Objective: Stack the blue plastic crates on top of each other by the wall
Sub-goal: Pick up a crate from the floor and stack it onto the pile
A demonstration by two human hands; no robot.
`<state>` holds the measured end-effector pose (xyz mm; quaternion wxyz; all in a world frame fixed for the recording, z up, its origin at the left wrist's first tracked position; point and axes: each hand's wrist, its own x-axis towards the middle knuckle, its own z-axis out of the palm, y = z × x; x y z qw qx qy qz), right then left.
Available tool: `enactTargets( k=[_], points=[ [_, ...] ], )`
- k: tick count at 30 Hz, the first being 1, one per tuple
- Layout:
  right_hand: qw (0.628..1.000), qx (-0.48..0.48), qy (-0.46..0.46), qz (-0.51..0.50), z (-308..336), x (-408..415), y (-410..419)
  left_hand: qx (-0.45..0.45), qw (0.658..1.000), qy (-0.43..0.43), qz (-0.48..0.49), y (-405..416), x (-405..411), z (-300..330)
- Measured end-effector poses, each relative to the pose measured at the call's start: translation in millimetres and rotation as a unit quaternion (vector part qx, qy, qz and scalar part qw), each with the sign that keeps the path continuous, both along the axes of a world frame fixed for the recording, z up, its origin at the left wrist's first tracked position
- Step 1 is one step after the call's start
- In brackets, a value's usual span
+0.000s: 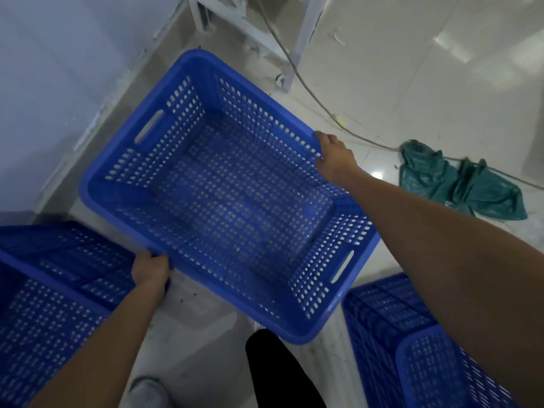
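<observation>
Both hands clamped on one blue plastic crate point(229, 195), held open side up over the pale tiled floor point(412, 69). Left hand point(150, 267) closed around the crate's near long rim, fingers curled over the edge. Right hand point(335, 156) closed on the far long rim, fingers hooked over the top, thumb on the inside. Perforated walls and base, with a slot handle in each short end; nothing inside. Tilted diagonally in view, one short end near the white wall point(44, 83) on the left, apart from it.

Second blue crate point(53, 304) at lower left, just beside the left hand. Third blue crate point(412, 348) at lower right, under the right forearm, with another perforated blue wall showing inside it.

Crumpled green cloth point(459, 181) on the floor to the right. Pale cable point(309, 86) running across the tiles toward it. White metal frame point(244, 22) at top centre. Dark trouser leg point(276, 369) and pale shoe point(147, 391) at the bottom edge.

No brand, label or readable writing visible anywhere.
</observation>
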<state>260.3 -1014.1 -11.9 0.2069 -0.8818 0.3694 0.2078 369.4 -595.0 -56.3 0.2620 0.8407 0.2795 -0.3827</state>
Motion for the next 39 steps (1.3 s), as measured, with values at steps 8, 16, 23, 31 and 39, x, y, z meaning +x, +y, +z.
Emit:
enactTargets(
  k=[8,16,23,31,39],
  points=[
    [0.999,-0.020,-0.006,-0.028,-7,35,-10,-0.061,0.997,0.033,0.034,9,-1,11],
    [0.998,-0.039,-0.047,0.004,48,23,-15,-0.169,0.983,0.033,0.057,16,-31,84],
    [0.994,-0.061,-0.086,0.027,142,19,-5,-0.237,0.968,0.070,0.042,35,-39,167],
    [0.988,-0.093,-0.108,0.064,276,20,27,-0.340,0.934,0.094,0.055,77,-50,284],
    [0.979,-0.108,-0.133,0.114,379,54,89,-0.390,0.902,0.137,0.124,150,-79,389]
  ],
)
